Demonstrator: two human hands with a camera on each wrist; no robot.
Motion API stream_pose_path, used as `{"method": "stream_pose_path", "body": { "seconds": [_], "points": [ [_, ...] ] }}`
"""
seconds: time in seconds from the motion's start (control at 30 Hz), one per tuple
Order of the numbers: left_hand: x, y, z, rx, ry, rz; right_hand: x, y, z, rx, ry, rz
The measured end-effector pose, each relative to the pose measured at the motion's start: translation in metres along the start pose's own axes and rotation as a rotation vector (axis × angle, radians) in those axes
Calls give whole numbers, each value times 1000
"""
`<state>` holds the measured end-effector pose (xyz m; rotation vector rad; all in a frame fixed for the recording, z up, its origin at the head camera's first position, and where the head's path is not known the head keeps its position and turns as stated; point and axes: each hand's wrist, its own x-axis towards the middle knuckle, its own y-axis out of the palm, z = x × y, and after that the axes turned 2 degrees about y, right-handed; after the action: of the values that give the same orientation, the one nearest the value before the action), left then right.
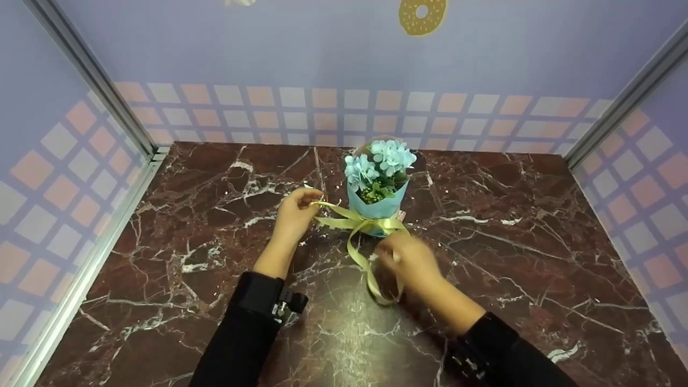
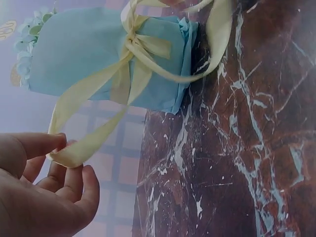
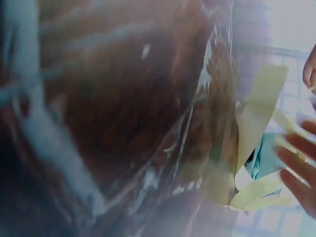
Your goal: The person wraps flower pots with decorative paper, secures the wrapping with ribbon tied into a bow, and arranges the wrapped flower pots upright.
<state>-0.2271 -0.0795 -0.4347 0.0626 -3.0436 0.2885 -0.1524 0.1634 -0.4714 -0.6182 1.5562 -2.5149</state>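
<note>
A bouquet of pale blue flowers stands upright in light blue wrapping paper. Around its lower part a pale yellow ribbon is knotted, with loops and long tails. My left hand, left of the bouquet, pinches a ribbon loop between thumb and fingers and draws it out sideways. In front of the bouquet's right side, my right hand is motion-blurred, with curled fingers at the ribbon. Its fingers overlap yellow ribbon in the right wrist view. One ribbon tail hangs in a curve between the hands toward the tabletop.
The dark red marble tabletop has white veins and carries small pale specks. Behind it stands a lilac wall with a pink and white check pattern. Side panels with metal edge strips enclose it left and right.
</note>
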Motion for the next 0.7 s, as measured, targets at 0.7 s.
{"method": "stream_pose_path", "body": {
  "seconds": [0.7],
  "points": [
    [6, -5, 7, -357, -278, -138, 33, -28, -67, 570, 490, -16]
  ]
}}
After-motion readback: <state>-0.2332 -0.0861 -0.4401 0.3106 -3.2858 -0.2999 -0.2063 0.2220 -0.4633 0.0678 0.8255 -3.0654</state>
